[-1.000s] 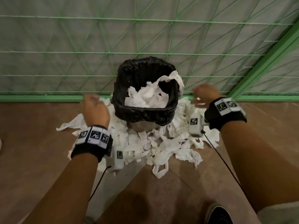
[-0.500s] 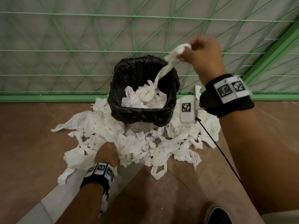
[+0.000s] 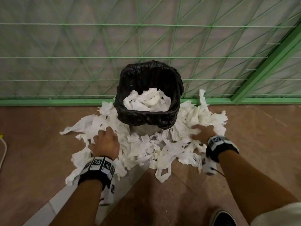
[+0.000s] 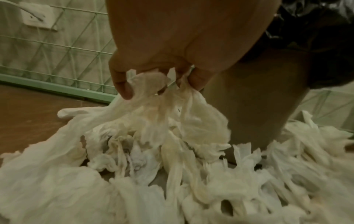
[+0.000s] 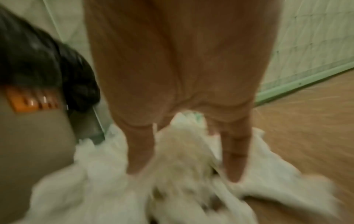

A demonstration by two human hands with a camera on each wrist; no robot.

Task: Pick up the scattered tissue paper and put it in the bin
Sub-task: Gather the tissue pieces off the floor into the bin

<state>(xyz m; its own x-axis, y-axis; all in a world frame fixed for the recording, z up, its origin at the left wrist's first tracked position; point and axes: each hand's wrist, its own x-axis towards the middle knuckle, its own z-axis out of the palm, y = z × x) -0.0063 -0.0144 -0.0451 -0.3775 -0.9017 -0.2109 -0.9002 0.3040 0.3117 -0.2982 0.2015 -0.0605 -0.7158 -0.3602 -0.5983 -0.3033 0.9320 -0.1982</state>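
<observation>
The bin (image 3: 147, 119), lined with a black bag, stands against the fence with white tissue paper (image 3: 147, 101) piled inside. More torn tissue paper (image 3: 141, 149) lies scattered round its base. My left hand (image 3: 104, 133) is on the pile left of the bin. In the left wrist view its curled fingers (image 4: 122, 89) grip a bunch of tissue (image 4: 162, 106) that is lifting off the heap. My right hand (image 3: 195, 132) reaches into the pile right of the bin. The right wrist view is blurred: straight thumb and fingers (image 5: 235, 159) straddle a wad (image 5: 182, 151).
A green mesh fence with a green base rail (image 3: 48, 101) runs behind the bin, and a green post (image 3: 260, 66) slants at right. The floor is brown with a pale strip (image 3: 48, 209). A shoe (image 3: 223, 217) shows at bottom right and a white cord (image 3: 4, 149) at far left.
My right hand, which held a tissue strip high over the bin, has come down onto the pile right of it; the strip is now in the bin. My left hand moved forward.
</observation>
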